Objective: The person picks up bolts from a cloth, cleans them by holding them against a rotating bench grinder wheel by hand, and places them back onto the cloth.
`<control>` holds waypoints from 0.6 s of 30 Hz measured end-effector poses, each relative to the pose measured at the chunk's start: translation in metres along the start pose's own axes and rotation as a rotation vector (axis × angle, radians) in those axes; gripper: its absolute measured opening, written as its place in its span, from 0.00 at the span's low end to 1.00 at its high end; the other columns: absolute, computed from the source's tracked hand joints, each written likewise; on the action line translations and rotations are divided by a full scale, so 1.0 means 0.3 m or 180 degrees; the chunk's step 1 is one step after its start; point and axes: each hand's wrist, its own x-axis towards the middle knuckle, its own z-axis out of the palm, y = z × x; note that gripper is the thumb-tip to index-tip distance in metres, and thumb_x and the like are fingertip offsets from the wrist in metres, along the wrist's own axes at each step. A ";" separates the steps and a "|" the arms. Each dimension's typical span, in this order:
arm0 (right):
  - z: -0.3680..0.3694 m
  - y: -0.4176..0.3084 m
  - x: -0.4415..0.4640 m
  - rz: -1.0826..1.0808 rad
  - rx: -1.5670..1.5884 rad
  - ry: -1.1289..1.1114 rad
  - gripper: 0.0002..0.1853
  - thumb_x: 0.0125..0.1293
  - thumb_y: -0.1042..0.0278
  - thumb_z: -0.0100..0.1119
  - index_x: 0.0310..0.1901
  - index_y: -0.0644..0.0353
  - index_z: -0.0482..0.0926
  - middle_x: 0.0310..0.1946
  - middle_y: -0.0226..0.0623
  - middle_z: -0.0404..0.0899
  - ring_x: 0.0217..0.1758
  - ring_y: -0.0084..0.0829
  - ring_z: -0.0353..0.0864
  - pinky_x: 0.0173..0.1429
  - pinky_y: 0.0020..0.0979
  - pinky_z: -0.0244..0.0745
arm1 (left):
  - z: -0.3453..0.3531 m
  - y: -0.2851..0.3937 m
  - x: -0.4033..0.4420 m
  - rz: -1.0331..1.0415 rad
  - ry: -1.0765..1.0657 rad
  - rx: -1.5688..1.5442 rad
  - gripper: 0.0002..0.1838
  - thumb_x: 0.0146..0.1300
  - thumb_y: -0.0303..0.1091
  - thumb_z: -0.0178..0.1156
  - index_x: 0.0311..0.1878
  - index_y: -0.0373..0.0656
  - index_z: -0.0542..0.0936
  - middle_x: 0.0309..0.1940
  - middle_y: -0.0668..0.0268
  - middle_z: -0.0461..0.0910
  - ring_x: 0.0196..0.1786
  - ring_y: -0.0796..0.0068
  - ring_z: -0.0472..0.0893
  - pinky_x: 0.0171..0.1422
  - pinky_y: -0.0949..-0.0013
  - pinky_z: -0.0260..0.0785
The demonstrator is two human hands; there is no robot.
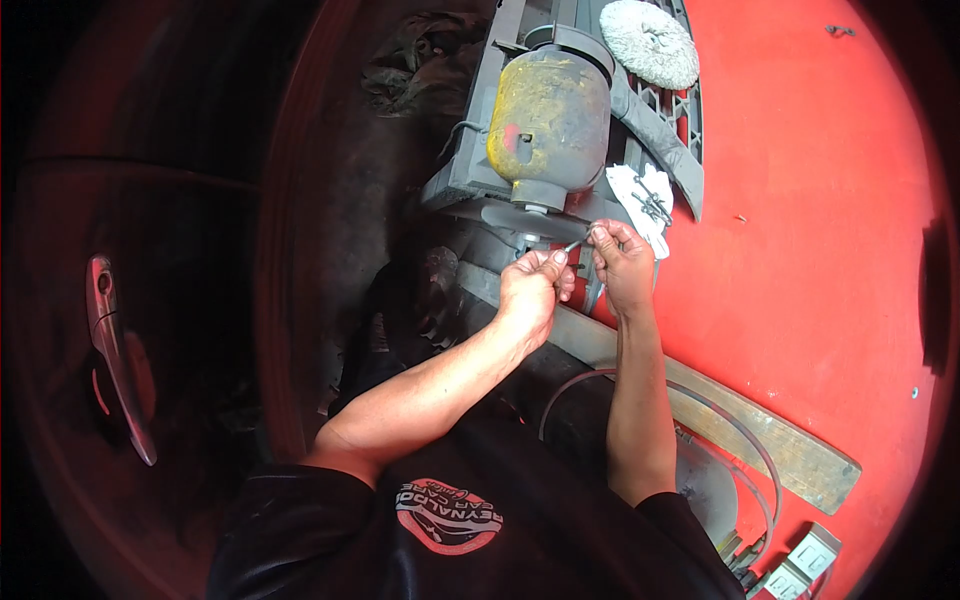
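My left hand (530, 298) pinches a small, slim, screw-like metal piece (573, 245) between thumb and fingers. At the other end of it, my right hand (622, 262) is closed in a pinch; its fingertips cover that end. Both hands are just below the thin wheel (510, 217) of a bench grinder, whose worn grey and yellow motor housing (550, 115) is above them. I cannot tell whether the piece touches the wheel. Beside my right hand lies a white cloth (628, 188) with several dark screws or bolts (653, 203) on it.
A white fluffy polishing pad (650, 43) lies near the grinder. The red surface (800, 250) spans the right side. A wooden board (760, 430) and a looping hose (745, 430) are near my right arm. Electrical boxes (805, 560) sit lower right. A car door handle (118, 360) is at left.
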 end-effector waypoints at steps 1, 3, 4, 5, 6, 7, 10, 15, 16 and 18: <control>-0.004 -0.001 0.003 -0.0004 0.0023 0.0006 0.06 0.66 0.73 0.60 0.42 0.66 0.78 0.30 0.30 0.78 0.21 0.13 0.66 0.21 0.16 0.57 | 0.003 -0.004 0.004 -0.0014 -0.0038 -0.0094 0.07 0.68 0.27 0.55 0.33 0.37 0.74 0.22 0.63 0.76 0.23 0.75 0.72 0.30 0.72 0.66; -0.015 -0.005 0.012 -0.0003 -0.0009 0.0023 0.07 0.66 0.73 0.60 0.42 0.66 0.78 0.30 0.30 0.78 0.21 0.13 0.66 0.21 0.16 0.57 | 0.019 -0.003 0.007 -0.0042 0.0008 -0.0135 0.06 0.68 0.27 0.55 0.33 0.37 0.74 0.22 0.63 0.76 0.23 0.75 0.73 0.30 0.72 0.67; -0.019 -0.007 0.015 0.0010 -0.0033 0.0038 0.07 0.66 0.72 0.60 0.43 0.66 0.77 0.30 0.29 0.78 0.21 0.13 0.66 0.21 0.16 0.57 | 0.027 0.000 0.005 -0.0072 0.0066 -0.0170 0.06 0.68 0.27 0.55 0.33 0.37 0.75 0.22 0.63 0.76 0.23 0.75 0.73 0.29 0.72 0.68; -0.022 -0.010 0.019 0.0011 -0.0038 0.0032 0.07 0.66 0.72 0.60 0.43 0.66 0.77 0.30 0.29 0.78 0.21 0.13 0.66 0.21 0.16 0.57 | 0.034 0.001 0.004 -0.0069 0.0069 -0.0177 0.06 0.68 0.27 0.55 0.33 0.37 0.75 0.22 0.63 0.76 0.23 0.75 0.73 0.29 0.72 0.68; -0.025 -0.016 0.022 0.0010 -0.0059 0.0054 0.07 0.66 0.72 0.60 0.43 0.66 0.77 0.30 0.29 0.78 0.20 0.13 0.66 0.20 0.16 0.57 | 0.039 -0.001 0.005 -0.0099 0.0055 -0.0247 0.06 0.68 0.27 0.55 0.34 0.37 0.75 0.22 0.63 0.76 0.23 0.75 0.73 0.29 0.72 0.68; -0.024 -0.021 0.024 0.0007 -0.0082 0.0075 0.08 0.66 0.72 0.61 0.43 0.66 0.77 0.30 0.29 0.77 0.20 0.13 0.65 0.20 0.16 0.57 | 0.043 -0.003 0.005 -0.0129 0.0040 -0.0319 0.06 0.68 0.27 0.55 0.34 0.37 0.75 0.22 0.63 0.76 0.23 0.75 0.73 0.29 0.72 0.68; -0.016 -0.033 0.025 -0.0108 -0.0180 0.0066 0.08 0.66 0.71 0.61 0.43 0.66 0.77 0.29 0.28 0.77 0.20 0.13 0.65 0.20 0.16 0.58 | 0.051 -0.006 0.006 -0.0165 0.0019 -0.0383 0.06 0.68 0.26 0.54 0.34 0.36 0.75 0.23 0.63 0.77 0.24 0.75 0.73 0.29 0.72 0.68; -0.008 -0.021 0.014 -0.0061 -0.0157 0.0064 0.08 0.66 0.72 0.61 0.43 0.66 0.78 0.29 0.29 0.77 0.20 0.13 0.65 0.20 0.16 0.57 | 0.035 0.005 -0.013 -0.0122 0.0065 -0.0297 0.06 0.68 0.26 0.55 0.35 0.36 0.76 0.23 0.64 0.77 0.24 0.75 0.73 0.30 0.72 0.68; -0.008 -0.016 0.009 -0.0063 -0.0133 0.0067 0.08 0.65 0.72 0.62 0.43 0.66 0.78 0.29 0.29 0.77 0.20 0.13 0.65 0.20 0.16 0.57 | 0.026 0.008 -0.016 -0.0065 0.0064 -0.0233 0.05 0.67 0.26 0.56 0.35 0.35 0.76 0.23 0.64 0.77 0.24 0.75 0.73 0.30 0.72 0.67; -0.012 -0.004 0.000 -0.0030 -0.0034 0.0088 0.08 0.65 0.73 0.62 0.43 0.66 0.78 0.29 0.29 0.77 0.20 0.13 0.65 0.20 0.16 0.56 | 0.017 0.014 -0.019 0.0000 0.0038 -0.0217 0.05 0.67 0.26 0.56 0.35 0.35 0.76 0.23 0.64 0.77 0.24 0.75 0.73 0.31 0.72 0.67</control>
